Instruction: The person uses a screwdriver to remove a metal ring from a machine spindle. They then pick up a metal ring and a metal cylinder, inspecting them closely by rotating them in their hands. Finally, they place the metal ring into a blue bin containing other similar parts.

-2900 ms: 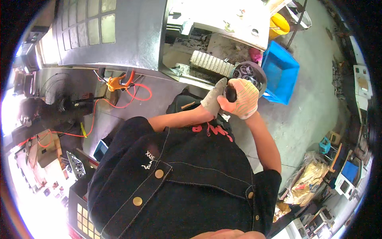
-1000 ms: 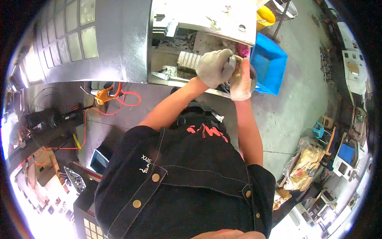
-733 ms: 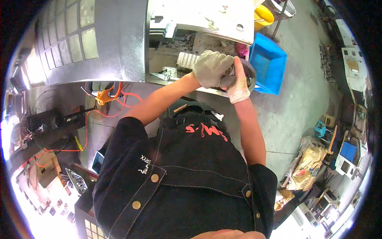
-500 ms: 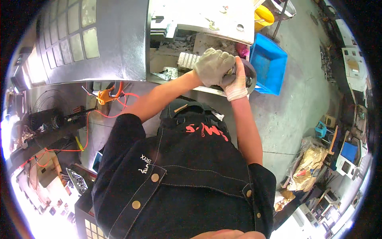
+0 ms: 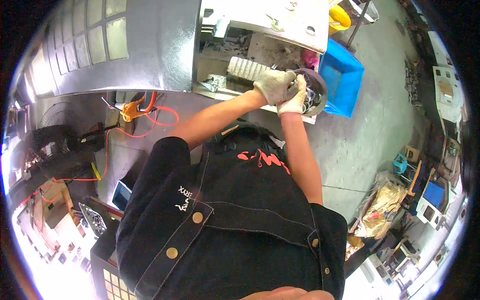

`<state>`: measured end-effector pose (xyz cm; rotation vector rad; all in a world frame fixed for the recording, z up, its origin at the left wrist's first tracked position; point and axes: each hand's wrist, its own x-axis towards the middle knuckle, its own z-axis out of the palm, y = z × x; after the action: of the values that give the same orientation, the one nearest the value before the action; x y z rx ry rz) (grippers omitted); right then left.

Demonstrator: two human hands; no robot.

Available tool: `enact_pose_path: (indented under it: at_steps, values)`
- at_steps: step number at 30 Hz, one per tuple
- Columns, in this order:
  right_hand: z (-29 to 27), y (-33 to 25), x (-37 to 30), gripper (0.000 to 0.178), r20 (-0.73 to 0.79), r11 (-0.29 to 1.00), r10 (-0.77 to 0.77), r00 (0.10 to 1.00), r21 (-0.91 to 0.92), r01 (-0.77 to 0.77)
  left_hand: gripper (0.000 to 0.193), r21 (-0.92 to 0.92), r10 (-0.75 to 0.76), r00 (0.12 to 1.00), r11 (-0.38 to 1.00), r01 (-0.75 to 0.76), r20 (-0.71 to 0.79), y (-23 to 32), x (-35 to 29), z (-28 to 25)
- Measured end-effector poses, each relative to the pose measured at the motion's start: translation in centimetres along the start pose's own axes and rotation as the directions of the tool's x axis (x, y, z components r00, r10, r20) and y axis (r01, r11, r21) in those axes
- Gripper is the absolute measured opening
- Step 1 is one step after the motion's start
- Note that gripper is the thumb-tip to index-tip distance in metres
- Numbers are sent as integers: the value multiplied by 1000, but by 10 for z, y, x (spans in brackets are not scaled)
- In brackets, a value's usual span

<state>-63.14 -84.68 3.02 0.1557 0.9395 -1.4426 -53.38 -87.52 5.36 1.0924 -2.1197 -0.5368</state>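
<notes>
My left hand (image 5: pixel 273 86), in a pale work glove, is closed at the front edge of a cluttered workbench shelf. Right beside it, my right hand (image 5: pixel 295 98), also gloved, has its fingers curled. The two hands meet around a small, dark, metallic-looking piece, mostly hidden by the fingers. Just right of them sits a round dark bowl (image 5: pixel 321 90) with several shiny ring-like metal parts inside. A ribbed, light-coloured metal block (image 5: pixel 245 68) lies left of my left hand, near a small grey metal piece (image 5: pixel 216 81).
A white bench top (image 5: pixel 295 32) lies beyond the shelf. On the right stand a blue bin (image 5: pixel 357 75) and a yellow bucket (image 5: pixel 339 19). A large dark panelled cabinet (image 5: pixel 165 50) borders the left side. An orange tool (image 5: pixel 132 110) with a red hose and a fan (image 5: pixel 57 120) are left.
The view has shifted slightly. My hands have come closer together, and my right fingers, earlier pointing upward, are now curled. More of the bowl's contents shows.
</notes>
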Motion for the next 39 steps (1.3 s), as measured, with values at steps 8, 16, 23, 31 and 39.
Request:
enact_pose_path:
  at_steps: [8,16,23,31,39]
  values:
    - [-19,6,30,41,142,980,-148,979,-112,164,27,-74,-112,983,992,102,-145,-8,-2,13]
    - [65,13,-6,40,169,904,-291,942,-275,328,31,-251,-246,951,948,195,-190,-21,12,-16]
    - [34,12,28,38,217,835,-331,918,-387,392,27,-266,-250,945,945,190,-213,-17,15,-34]
    - [52,-28,16,40,318,938,-47,947,-313,152,31,121,146,940,986,-113,-309,-24,44,-29]
    - [62,-101,4,34,231,922,289,929,-329,-205,54,231,313,927,936,-265,-205,22,77,-31]
